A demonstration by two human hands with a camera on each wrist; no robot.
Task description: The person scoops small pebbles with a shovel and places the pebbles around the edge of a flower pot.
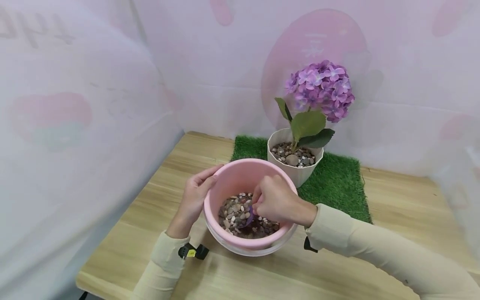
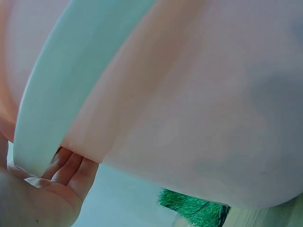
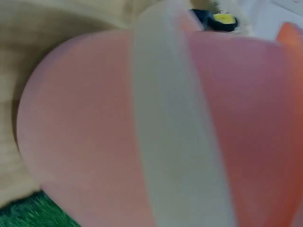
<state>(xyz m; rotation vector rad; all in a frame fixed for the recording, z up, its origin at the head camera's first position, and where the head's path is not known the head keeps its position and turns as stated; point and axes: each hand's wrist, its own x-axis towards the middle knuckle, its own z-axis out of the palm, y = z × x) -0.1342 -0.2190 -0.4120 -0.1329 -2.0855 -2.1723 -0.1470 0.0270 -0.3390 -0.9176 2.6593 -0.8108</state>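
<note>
A round pink tub (image 1: 247,241) with a pale band (image 2: 71,80) below its rim stands on the table, brownish pebbles (image 1: 232,212) in its bottom. At its left side my left hand (image 1: 193,196) grips the rim, thumb on top; the left wrist view shows fingers (image 2: 71,168) curled under the edge. My right hand (image 1: 275,200) reaches inside the tub, holding a purple scoop (image 1: 249,217) that sits down among the pebbles. Its handle is mostly hidden by the fingers. In the right wrist view the tub's wall (image 3: 75,127) hides this hand.
Behind the tub, a white pot (image 1: 300,175) holds pebbles and a purple hydrangea (image 1: 322,89). The pot stands on a green grass mat (image 1: 337,187). The wooden table (image 1: 146,233) has pale printed curtains (image 1: 210,83) at its back and left.
</note>
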